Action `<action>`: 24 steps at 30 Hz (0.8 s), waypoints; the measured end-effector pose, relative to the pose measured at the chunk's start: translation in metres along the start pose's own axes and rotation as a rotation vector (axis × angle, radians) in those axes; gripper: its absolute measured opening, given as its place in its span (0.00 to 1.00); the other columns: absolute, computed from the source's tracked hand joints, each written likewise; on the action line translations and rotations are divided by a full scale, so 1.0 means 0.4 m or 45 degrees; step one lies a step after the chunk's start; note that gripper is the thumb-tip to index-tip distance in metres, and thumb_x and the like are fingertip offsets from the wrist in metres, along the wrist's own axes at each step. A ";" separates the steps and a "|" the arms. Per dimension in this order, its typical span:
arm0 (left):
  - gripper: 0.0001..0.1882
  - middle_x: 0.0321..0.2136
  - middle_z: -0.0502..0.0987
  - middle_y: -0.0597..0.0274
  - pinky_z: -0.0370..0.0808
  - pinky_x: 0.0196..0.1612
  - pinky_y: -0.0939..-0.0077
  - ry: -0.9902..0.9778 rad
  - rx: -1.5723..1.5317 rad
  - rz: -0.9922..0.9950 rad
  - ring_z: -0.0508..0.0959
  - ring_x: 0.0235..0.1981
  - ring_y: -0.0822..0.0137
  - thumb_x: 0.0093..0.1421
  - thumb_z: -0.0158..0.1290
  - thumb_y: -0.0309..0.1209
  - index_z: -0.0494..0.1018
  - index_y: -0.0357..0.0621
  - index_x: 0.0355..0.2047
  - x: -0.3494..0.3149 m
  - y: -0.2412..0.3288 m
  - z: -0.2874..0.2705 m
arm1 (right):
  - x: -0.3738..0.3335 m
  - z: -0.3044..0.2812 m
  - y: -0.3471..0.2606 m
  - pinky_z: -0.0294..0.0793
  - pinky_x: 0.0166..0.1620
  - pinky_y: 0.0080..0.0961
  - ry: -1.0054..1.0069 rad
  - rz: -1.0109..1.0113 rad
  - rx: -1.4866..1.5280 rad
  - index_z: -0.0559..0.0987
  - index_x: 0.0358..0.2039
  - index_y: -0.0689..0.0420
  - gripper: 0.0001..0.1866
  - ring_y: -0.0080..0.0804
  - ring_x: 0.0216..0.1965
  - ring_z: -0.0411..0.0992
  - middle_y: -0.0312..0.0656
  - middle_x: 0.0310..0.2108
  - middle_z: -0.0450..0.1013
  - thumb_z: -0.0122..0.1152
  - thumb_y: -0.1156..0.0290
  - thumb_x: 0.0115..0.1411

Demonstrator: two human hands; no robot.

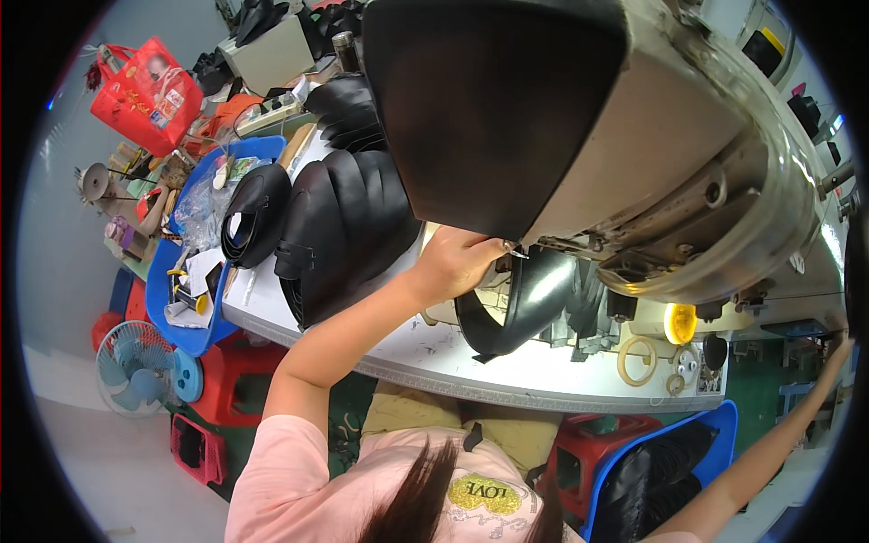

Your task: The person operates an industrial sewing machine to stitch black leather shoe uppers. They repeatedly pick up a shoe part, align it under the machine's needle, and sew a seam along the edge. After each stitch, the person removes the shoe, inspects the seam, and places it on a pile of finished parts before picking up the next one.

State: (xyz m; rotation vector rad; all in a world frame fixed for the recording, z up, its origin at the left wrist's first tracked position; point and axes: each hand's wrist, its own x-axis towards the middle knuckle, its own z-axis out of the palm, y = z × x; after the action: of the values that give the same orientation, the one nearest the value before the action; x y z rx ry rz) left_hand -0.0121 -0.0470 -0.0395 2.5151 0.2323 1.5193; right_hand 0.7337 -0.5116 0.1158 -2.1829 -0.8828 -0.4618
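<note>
My left hand (460, 262) is closed under the dark head of a sewing machine (679, 136), with the thumb near a small shiny metal part. The machine hides some of its fingers, and what they pinch cannot be made out. Just below the fingertips, a curved black leather-like piece (520, 312) hangs over the work surface, bent into a loop. Far to the right, my right arm reaches up to the machine's end. My right hand (842, 346) is at the dark rim of the picture, its fingers hidden.
Stacked black pieces (348, 217) stand on the white table (416, 366) to the left. Blue trays (195, 330) with tools sit farther left, near a fan (136, 371). A yellow lamp (680, 323) glows under the machine. A blue bin (724, 443) holds black pieces at lower right.
</note>
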 end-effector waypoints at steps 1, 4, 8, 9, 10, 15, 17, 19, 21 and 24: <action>0.06 0.24 0.74 0.57 0.69 0.28 0.70 0.016 -0.019 -0.012 0.74 0.26 0.58 0.39 0.54 0.18 0.71 0.39 0.20 0.002 0.005 -0.005 | 0.028 -0.020 0.027 0.69 0.32 0.26 -0.056 0.041 0.132 0.70 0.42 0.64 0.23 0.33 0.30 0.70 0.47 0.34 0.71 0.42 0.55 0.59; 0.06 0.24 0.74 0.58 0.70 0.29 0.69 -0.028 0.090 0.043 0.74 0.27 0.58 0.39 0.54 0.18 0.72 0.39 0.21 -0.007 0.004 -0.016 | 0.046 0.002 0.038 0.67 0.30 0.31 0.110 0.006 0.267 0.73 0.33 0.64 0.17 0.37 0.25 0.67 0.49 0.26 0.71 0.46 0.61 0.58; 0.06 0.25 0.75 0.58 0.70 0.30 0.70 0.008 0.099 0.039 0.74 0.27 0.58 0.39 0.54 0.18 0.72 0.39 0.21 -0.009 0.007 -0.011 | -0.026 0.113 -0.093 0.68 0.31 0.28 0.307 0.029 -0.006 0.71 0.40 0.64 0.20 0.35 0.29 0.69 0.49 0.33 0.71 0.45 0.59 0.59; 0.06 0.25 0.75 0.58 0.70 0.30 0.70 0.027 0.094 0.052 0.74 0.27 0.58 0.39 0.53 0.18 0.72 0.39 0.21 -0.009 0.003 -0.004 | -0.087 0.140 -0.140 0.69 0.32 0.27 0.351 0.002 -0.125 0.70 0.42 0.64 0.21 0.34 0.31 0.71 0.49 0.36 0.71 0.44 0.59 0.59; 0.06 0.25 0.75 0.58 0.70 0.30 0.70 0.046 0.086 0.066 0.74 0.27 0.59 0.39 0.53 0.18 0.72 0.39 0.21 -0.007 -0.001 0.000 | -0.151 0.159 -0.189 0.70 0.33 0.26 0.401 -0.020 -0.251 0.68 0.45 0.64 0.22 0.33 0.32 0.72 0.48 0.39 0.71 0.44 0.58 0.59; 0.07 0.24 0.75 0.57 0.70 0.28 0.72 0.063 0.029 0.050 0.74 0.26 0.59 0.39 0.53 0.18 0.72 0.39 0.22 -0.016 -0.007 0.009 | -0.625 0.360 -0.686 0.68 0.40 0.30 0.218 -0.288 -0.200 0.76 0.34 0.61 0.10 0.33 0.35 0.71 0.44 0.33 0.73 0.48 0.78 0.52; 0.08 0.25 0.74 0.57 0.70 0.28 0.72 0.038 0.064 0.037 0.74 0.26 0.59 0.39 0.53 0.18 0.72 0.39 0.23 -0.020 -0.001 0.007 | -0.745 0.465 -0.852 0.67 0.39 0.28 -0.002 -0.537 -0.083 0.75 0.33 0.63 0.13 0.38 0.35 0.69 0.45 0.32 0.71 0.47 0.86 0.47; 0.08 0.25 0.74 0.57 0.70 0.28 0.72 0.022 0.082 0.012 0.74 0.26 0.59 0.39 0.54 0.18 0.72 0.39 0.23 -0.022 0.000 0.001 | -0.786 0.501 -0.896 0.67 0.37 0.26 0.040 -0.651 -0.174 0.74 0.34 0.64 0.17 0.39 0.36 0.69 0.44 0.33 0.70 0.46 0.90 0.43; 0.08 0.26 0.74 0.58 0.71 0.29 0.72 0.035 0.095 0.023 0.74 0.27 0.59 0.39 0.54 0.18 0.72 0.39 0.23 -0.018 0.004 -0.002 | -0.799 0.503 -0.905 0.67 0.34 0.25 0.066 -0.588 -0.126 0.74 0.36 0.64 0.22 0.39 0.36 0.69 0.44 0.34 0.70 0.45 0.94 0.38; 0.08 0.27 0.74 0.58 0.72 0.31 0.72 0.002 0.082 0.047 0.74 0.29 0.59 0.40 0.55 0.19 0.72 0.39 0.23 -0.017 0.014 -0.008 | -0.797 0.495 -0.906 0.67 0.33 0.25 0.023 -0.568 -0.109 0.74 0.36 0.64 0.22 0.38 0.35 0.69 0.43 0.34 0.70 0.44 0.94 0.39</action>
State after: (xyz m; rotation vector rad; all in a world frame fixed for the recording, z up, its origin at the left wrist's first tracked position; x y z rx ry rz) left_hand -0.0177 -0.0535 -0.0425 2.5813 0.2395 1.5520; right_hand 0.2636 -0.3276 -0.0154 -2.0475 -1.3690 -0.7433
